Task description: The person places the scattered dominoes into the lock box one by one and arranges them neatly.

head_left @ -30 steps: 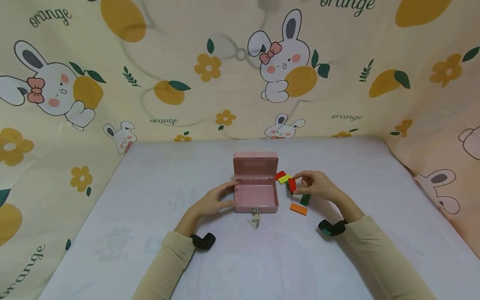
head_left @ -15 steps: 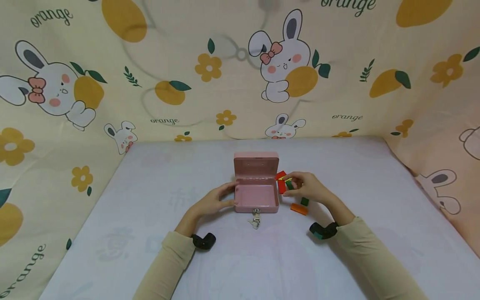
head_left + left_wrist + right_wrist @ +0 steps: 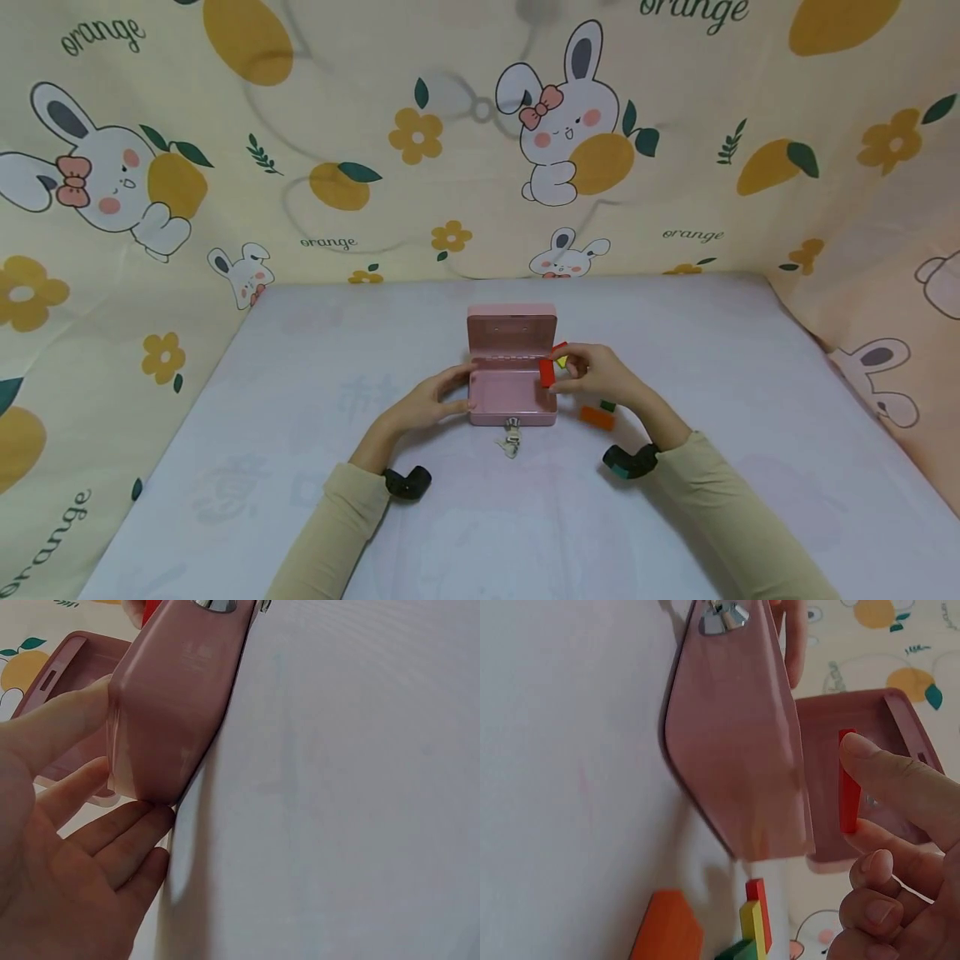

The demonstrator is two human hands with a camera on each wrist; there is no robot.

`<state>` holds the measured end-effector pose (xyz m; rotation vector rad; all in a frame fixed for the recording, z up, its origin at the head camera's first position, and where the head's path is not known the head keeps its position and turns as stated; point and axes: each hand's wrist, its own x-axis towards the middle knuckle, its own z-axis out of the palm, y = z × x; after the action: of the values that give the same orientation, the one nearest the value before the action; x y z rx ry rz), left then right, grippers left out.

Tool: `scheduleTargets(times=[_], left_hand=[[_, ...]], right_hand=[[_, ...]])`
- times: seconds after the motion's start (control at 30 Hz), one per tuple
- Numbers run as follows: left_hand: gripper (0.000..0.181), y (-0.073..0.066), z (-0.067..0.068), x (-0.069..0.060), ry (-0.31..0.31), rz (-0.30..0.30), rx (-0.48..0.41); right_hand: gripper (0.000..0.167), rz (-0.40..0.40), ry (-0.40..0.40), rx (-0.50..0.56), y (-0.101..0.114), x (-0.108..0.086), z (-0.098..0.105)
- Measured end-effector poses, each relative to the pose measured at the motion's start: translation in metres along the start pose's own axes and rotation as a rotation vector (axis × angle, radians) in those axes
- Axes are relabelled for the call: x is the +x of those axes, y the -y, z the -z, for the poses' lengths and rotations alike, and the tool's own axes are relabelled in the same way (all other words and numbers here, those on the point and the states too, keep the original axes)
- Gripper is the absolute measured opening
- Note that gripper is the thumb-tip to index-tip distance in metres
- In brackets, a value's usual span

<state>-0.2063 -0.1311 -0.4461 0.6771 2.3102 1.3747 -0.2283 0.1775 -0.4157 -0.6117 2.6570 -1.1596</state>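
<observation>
A pink metal box [image 3: 513, 420] stands on the table with its lid [image 3: 512, 333] raised. My left hand [image 3: 420, 401] touches the box's left side; in the left wrist view its thumb and fingers lie nearly straight against the wall and corner. Between thumb and finger, my right hand [image 3: 600, 373] pinches a red block [image 3: 547, 374] above the box's right rim. The right wrist view shows this red block [image 3: 848, 784] upright, apart from the box wall. My other right fingers are curled and hold nothing. The box floor that shows in the head view is bare.
Right of the box lie an orange block [image 3: 597, 417], a green block [image 3: 608, 406], a yellow block [image 3: 562, 362] and another red block [image 3: 560, 346], partly hidden by the right hand. Small keys [image 3: 511, 447] hang from the front lock. A patterned cloth [image 3: 480, 167] stands behind the table.
My right hand has carried the red block leftward, from beside the other blocks to over the box's right rim. The left hand and the box have stayed in place.
</observation>
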Motion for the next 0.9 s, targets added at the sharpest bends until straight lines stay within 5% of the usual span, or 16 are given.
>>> scheduleTargets(times=[0.9], left_hand=[[0.063,0.005,0.000,0.002,0.006,-0.004,-0.012]], right_hand=[[0.046,0.058,0.024,0.044,0.033,0.014,-0.024]])
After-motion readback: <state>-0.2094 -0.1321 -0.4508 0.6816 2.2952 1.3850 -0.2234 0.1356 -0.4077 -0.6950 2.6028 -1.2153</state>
